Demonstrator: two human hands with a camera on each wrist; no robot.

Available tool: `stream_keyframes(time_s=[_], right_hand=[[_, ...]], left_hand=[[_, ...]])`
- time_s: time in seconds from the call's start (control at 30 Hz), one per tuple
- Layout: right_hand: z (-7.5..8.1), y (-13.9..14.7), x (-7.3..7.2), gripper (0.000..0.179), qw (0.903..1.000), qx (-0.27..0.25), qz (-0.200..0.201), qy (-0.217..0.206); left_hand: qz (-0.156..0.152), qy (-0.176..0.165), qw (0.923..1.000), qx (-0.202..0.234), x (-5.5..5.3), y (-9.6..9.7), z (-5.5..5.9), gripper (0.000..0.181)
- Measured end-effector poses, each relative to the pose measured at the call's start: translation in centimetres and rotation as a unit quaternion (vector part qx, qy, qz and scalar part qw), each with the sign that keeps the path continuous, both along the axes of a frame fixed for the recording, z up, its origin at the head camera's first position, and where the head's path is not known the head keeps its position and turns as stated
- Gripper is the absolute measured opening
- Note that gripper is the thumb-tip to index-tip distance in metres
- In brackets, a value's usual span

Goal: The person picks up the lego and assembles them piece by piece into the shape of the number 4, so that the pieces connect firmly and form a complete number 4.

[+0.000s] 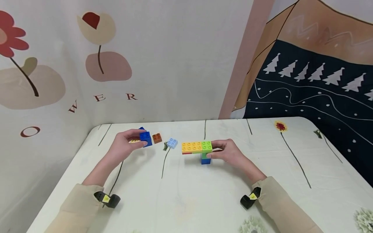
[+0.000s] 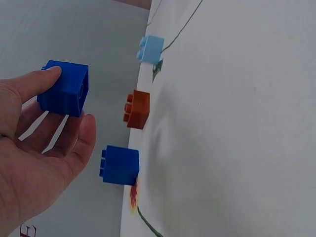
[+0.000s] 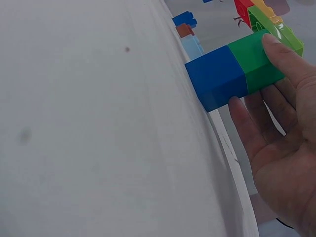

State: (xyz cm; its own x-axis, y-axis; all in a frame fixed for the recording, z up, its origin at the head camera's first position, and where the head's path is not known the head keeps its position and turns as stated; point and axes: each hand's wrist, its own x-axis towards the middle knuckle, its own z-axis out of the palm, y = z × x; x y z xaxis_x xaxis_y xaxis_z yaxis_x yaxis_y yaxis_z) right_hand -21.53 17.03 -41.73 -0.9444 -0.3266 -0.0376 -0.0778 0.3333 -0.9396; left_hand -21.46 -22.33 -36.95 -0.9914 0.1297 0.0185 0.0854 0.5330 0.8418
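Note:
Between thumb and fingers, my left hand [image 1: 123, 144] pinches a blue building brick [image 2: 64, 89], held off the table. A second blue brick [image 2: 120, 164] stands on the table, mostly hidden behind the held one in the head view. Beside it are a brown brick [image 1: 157, 138] and a light blue brick [image 1: 172, 143]. My right hand [image 1: 228, 151] grips a brick assembly by its green brick [image 3: 256, 59]. Below the green is a blue brick [image 3: 217, 79]; above are a lime brick [image 1: 207, 146] and a yellow-orange brick [image 1: 191, 147] reaching left, with a red brick [image 1: 187, 153] underneath.
A pale cloth with printed flowers covers the table [image 1: 180, 194]. Behind its far edge hangs a printed curtain [image 1: 175, 64], with a dark tree-patterned panel [image 1: 314, 84] at right. Both wrists wear small black cameras [image 1: 107, 199].

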Motion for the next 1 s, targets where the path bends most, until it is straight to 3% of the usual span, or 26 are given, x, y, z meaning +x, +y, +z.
stream_keyframes(time_s=[0.6, 1.0], right_hand=[[-0.1, 0.1, -0.1, 0.045, 1.0000, 0.002, -0.001, 0.002], [-0.2, 0.1, -0.2, 0.045, 1.0000, 0.000, -0.001, -0.002]], left_hand=[[-0.053, 0.020, 0.9974, 0.045, 0.4, 4.3, 1.4, 0.045], [-0.057, -0.004, 0.9972, 0.049, 0.5, 8.4, 2.2, 0.045]])
